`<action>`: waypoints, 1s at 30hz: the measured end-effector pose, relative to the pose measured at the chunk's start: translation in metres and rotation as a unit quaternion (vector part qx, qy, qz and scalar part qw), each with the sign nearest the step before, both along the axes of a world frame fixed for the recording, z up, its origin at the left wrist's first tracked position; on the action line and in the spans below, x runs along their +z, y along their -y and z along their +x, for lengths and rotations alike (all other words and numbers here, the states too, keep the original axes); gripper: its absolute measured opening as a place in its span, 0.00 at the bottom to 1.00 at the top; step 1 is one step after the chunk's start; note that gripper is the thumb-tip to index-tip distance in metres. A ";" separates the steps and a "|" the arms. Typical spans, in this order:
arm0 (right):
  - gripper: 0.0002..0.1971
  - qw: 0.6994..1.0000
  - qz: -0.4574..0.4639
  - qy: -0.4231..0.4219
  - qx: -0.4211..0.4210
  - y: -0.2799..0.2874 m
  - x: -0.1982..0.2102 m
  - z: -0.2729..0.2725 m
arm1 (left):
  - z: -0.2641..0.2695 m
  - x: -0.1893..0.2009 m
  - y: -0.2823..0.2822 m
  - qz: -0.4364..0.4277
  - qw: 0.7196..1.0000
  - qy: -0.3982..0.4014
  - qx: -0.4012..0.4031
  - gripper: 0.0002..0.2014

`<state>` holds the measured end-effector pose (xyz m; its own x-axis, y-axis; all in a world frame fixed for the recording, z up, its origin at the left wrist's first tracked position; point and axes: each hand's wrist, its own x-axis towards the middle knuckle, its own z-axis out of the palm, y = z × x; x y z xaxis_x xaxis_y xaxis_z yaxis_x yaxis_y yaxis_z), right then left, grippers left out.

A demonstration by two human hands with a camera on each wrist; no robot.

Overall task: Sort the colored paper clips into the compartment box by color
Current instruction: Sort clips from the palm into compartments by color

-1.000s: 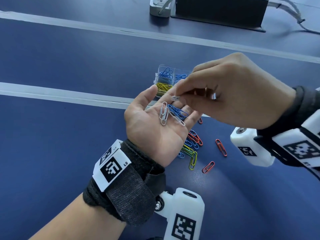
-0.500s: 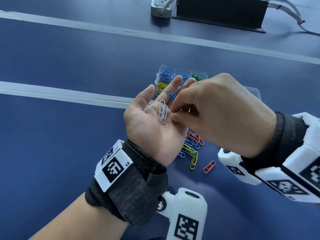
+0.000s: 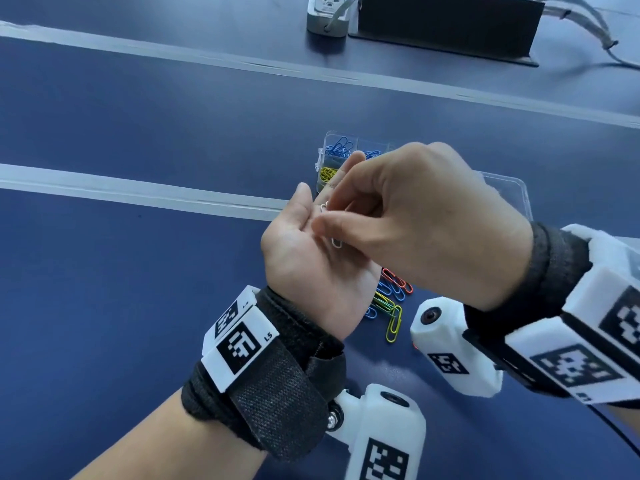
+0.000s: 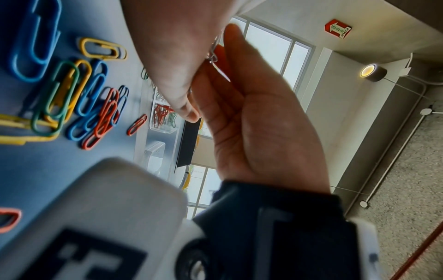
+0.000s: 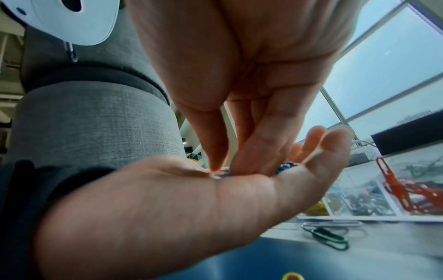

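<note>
My left hand (image 3: 308, 251) lies palm up and open above the blue table, carrying paper clips. Over it, my right hand (image 3: 325, 218) pinches a white paper clip (image 3: 335, 241) between thumb and forefinger, right on the palm. The same white clip (image 5: 217, 176) shows in the right wrist view, with blue clips (image 5: 286, 166) further along the left fingers. The clear compartment box (image 3: 341, 147) stands just beyond the hands and holds blue and yellow clips; red ones (image 5: 407, 189) show in the right wrist view. Loose mixed clips (image 3: 391, 299) lie on the table under the hands.
The box's open clear lid (image 3: 509, 192) lies right of the box, behind my right hand. A power strip (image 3: 327, 15), a black stand (image 3: 446, 26) and cables (image 3: 588, 29) sit at the far edge. A pale strip (image 3: 138, 192) crosses the table.
My right hand came down and left from the left fingertips onto the palm and now pinches the white clip there. It now covers the blue clips in the head view.
</note>
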<state>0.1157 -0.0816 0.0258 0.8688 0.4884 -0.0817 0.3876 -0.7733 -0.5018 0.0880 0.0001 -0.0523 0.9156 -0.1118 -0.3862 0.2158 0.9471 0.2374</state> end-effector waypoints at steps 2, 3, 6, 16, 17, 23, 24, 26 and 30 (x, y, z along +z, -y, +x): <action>0.07 1.000 -0.015 0.004 0.005 -0.002 0.000 0.001 | 0.001 0.000 0.000 -0.006 1.000 0.000 0.007 0.23; 0.07 1.000 -0.024 0.009 0.012 -0.002 0.000 0.003 | 0.001 0.000 0.000 -0.007 1.000 0.000 0.006 0.22; 0.07 0.999 -0.039 0.019 0.027 -0.003 -0.001 0.005 | 0.001 0.002 -0.001 -0.016 1.000 0.008 -0.003 0.19; 0.04 0.986 0.160 -0.023 -0.028 0.019 0.018 0.036 | 0.008 0.008 -0.009 -0.028 0.998 0.024 0.056 0.20; 0.05 0.987 0.159 -0.010 -0.034 0.022 0.022 0.041 | 0.010 0.008 -0.011 -0.022 0.998 0.024 0.062 0.20; 0.08 0.999 -0.021 0.022 -0.030 0.023 0.007 0.069 | 0.011 0.008 -0.017 -0.003 0.997 0.005 0.073 0.20; 0.09 0.998 -0.057 0.031 -0.022 0.022 0.002 0.070 | 0.012 0.008 -0.017 -0.002 0.997 0.003 0.074 0.20; 0.10 0.994 -0.096 0.045 -0.003 0.018 -0.005 0.068 | 0.012 0.008 -0.018 0.000 0.997 -0.002 0.076 0.20; 0.08 0.990 -0.113 0.076 0.018 0.015 -0.010 0.062 | 0.013 0.007 -0.019 -0.003 0.997 -0.010 0.077 0.21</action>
<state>0.1774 -0.0968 0.0163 0.8617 0.5037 -0.0616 0.4752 -0.8435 -0.2505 0.1005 0.0195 -0.0455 0.9140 0.0268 -0.4047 0.0732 0.9705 0.2296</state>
